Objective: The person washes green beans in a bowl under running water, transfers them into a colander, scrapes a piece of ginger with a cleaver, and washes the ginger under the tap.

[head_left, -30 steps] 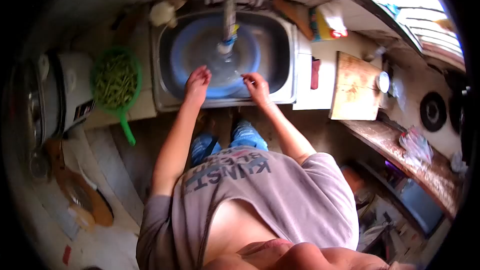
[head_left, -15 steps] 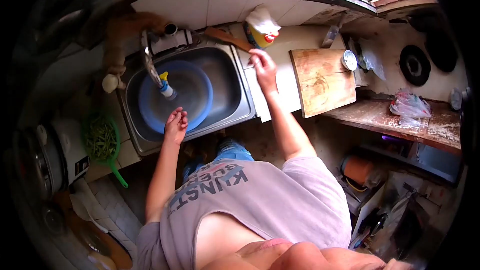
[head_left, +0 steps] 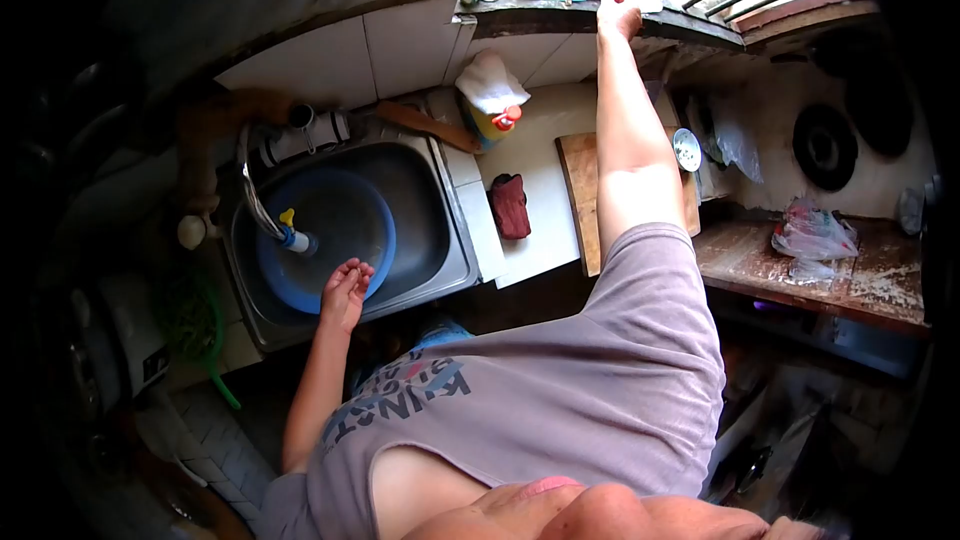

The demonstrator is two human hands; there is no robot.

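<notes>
My left hand [head_left: 346, 292] is over the near rim of a blue basin [head_left: 378, 202] in the metal sink [head_left: 455, 230]. Its fingers are loosely curled and apart, with nothing visible in them. A faucet [head_left: 262, 208] with a blue and white nozzle and a yellow tab hangs over the basin. My right hand [head_left: 620, 12] is stretched up to the window ledge [head_left: 560, 6], with its fingers bent against small blue and white items. What it grips there is too small to make out.
A dark red cloth [head_left: 509, 207], a wooden cutting board [head_left: 580, 180] and a yellow bottle [head_left: 490, 125] under white plastic are on the counter. A green strainer [head_left: 212, 325] is left of the sink. A plastic bag [head_left: 812, 232] lies on the worn shelf at right.
My right hand has gone from the sink, past the counter, up to the window ledge, and its fingers have closed there. The view has turned right; my left hand stays by the basin.
</notes>
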